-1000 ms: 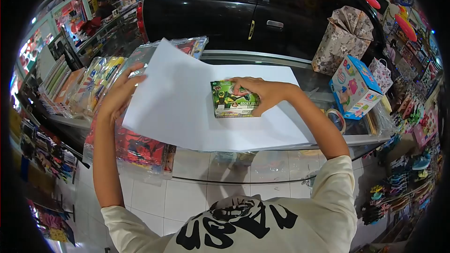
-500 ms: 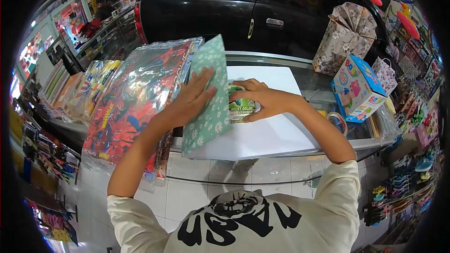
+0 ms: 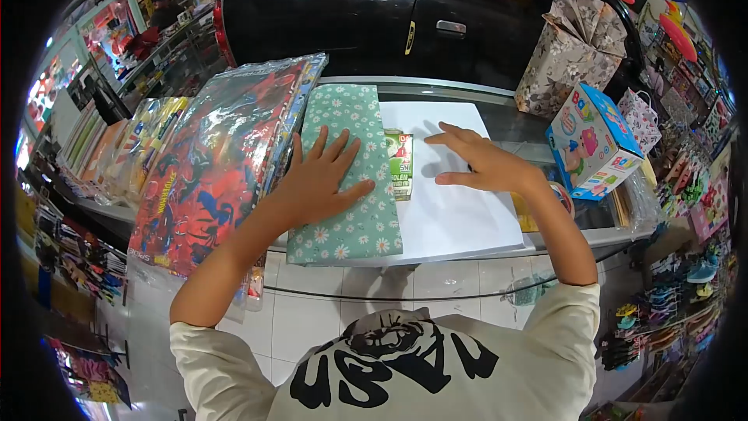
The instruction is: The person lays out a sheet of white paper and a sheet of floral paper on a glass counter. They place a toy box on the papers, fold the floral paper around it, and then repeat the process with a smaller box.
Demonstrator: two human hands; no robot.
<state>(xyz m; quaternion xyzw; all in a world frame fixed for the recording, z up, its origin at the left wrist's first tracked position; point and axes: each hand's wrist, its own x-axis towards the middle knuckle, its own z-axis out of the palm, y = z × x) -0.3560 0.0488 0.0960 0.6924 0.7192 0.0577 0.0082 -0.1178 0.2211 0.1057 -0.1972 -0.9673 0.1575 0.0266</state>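
Observation:
My left hand point(image 3: 323, 175) lies flat with spread fingers on a folded-over part of green daisy-print wrapping paper point(image 3: 343, 242). From under the paper's right edge shows part of a small green box point(image 3: 402, 168) with printed lettering; its left portion is covered. To the right of the box, my right hand point(image 3: 487, 162) hovers over the white sheet point(image 3: 460, 226), fingers apart and holding nothing. The white surface reaches out from beneath the box toward the counter's front edge.
Plastic-wrapped Spiderman sheets point(image 3: 210, 179) are stacked on the left. To the right stand a blue-and-white toy box point(image 3: 588, 144), a floral paper bag point(image 3: 573, 58) and a roll of tape point(image 3: 562, 201). A black car point(image 3: 499, 23) is behind the glass counter point(image 3: 499, 121).
The raised green paper has come down flat over the left part of the box, with my left hand on it. My right hand has let go of the box and moved right.

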